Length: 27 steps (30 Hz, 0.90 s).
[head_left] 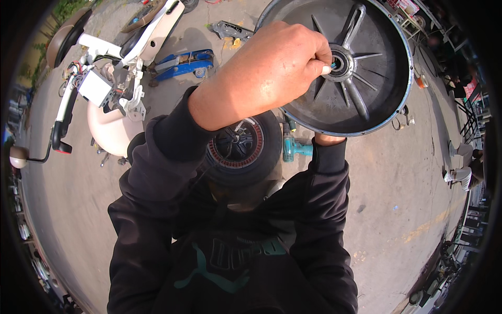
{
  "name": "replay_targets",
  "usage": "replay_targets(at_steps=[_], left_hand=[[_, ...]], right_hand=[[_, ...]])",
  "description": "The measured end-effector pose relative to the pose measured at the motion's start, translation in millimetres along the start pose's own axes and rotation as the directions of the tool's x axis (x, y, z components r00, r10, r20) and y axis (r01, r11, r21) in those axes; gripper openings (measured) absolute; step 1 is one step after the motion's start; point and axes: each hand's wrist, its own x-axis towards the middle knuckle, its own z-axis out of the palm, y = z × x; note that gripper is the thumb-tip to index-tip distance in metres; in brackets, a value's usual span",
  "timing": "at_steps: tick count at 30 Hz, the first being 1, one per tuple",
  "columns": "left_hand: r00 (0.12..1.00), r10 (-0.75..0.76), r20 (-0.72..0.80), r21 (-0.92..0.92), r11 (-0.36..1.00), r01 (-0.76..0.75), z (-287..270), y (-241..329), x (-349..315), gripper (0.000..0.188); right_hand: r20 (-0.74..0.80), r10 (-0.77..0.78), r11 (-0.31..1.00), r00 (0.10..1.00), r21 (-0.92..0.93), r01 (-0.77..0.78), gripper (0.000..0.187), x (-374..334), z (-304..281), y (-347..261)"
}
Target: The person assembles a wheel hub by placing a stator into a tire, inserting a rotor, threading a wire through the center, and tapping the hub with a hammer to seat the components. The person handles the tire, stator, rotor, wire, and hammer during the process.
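Observation:
A large round dark-metal motor cover, ribbed inside and with a bearing hub at its centre, is held up at the upper right. My left hand reaches across it, thumb and fingers pinched at the hub. A bit of blue-green shows at those fingertips, too small to name. Under the cover's near rim, my right hand supports it; its fingers are hidden behind the metal. Below my left wrist lies a wheel with a hub motor, its copper-coloured winding ring exposed inside the black tyre.
A teal cordless drill lies beside the wheel. To the left stands a partly dismantled pale scooter, with a blue floor jack near it. A dark metal part rests farther off. Someone's light shoe shows at the right edge.

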Motion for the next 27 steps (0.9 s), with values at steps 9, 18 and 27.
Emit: replay_targets(at_steps=[9,18,27], left_hand=[[0.989,-0.104,0.101,-0.033,0.994,0.107,-6,-9,7,0.021],[0.999,-0.026,0.028,0.069,0.997,0.024,-8,-11,3,0.018],[0.984,0.026,-0.176,0.125,0.992,-0.004,14,-19,-12,0.013]], right_hand=[[-0.051,-0.015,0.994,0.999,-0.108,0.010,0.055,5,14,2],[-0.065,-0.016,0.988,0.998,-0.151,0.006,0.053,8,20,3],[-0.087,-0.037,0.973,0.996,-0.232,0.016,0.050,13,32,7]])
